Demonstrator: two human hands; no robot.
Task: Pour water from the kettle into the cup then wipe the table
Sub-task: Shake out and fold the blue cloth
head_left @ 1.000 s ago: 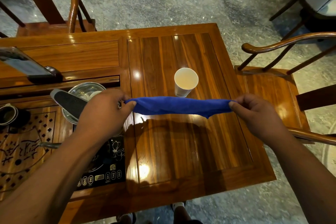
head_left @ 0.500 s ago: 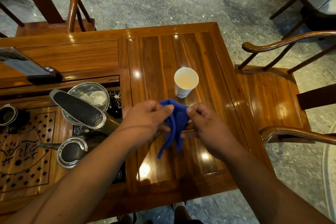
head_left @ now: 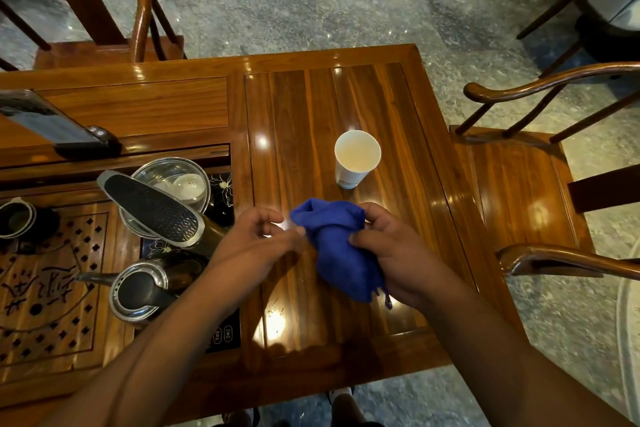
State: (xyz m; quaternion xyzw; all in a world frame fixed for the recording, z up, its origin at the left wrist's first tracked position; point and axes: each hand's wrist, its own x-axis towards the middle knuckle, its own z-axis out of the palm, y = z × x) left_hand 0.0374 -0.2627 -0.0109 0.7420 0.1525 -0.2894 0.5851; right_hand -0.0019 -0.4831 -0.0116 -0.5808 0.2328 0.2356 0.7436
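Observation:
A white paper cup [head_left: 356, 158] with liquid in it stands upright on the wooden table [head_left: 311, 97], right of centre. Just in front of it, a blue cloth [head_left: 337, 246] is bunched up above the tabletop. My right hand [head_left: 391, 250] is closed around the right side of the cloth. My left hand [head_left: 256, 239] is beside it, its fingertips pinching the cloth's left edge. The steel kettle [head_left: 145, 288] sits to the left under my left forearm, with its spout pointing left and its black handle [head_left: 152, 208] raised.
A steel bowl [head_left: 173, 177] holding small white pieces sits behind the kettle. A carved tea tray [head_left: 41, 288] fills the left side, with a phone on a stand [head_left: 45, 121] behind it. Wooden armchairs stand at the right [head_left: 519, 191] and back left [head_left: 104, 10].
The cloth was stretched wide between both hands, which then came together and folded it. It is now bunched in my right hand and my view has shifted slightly.

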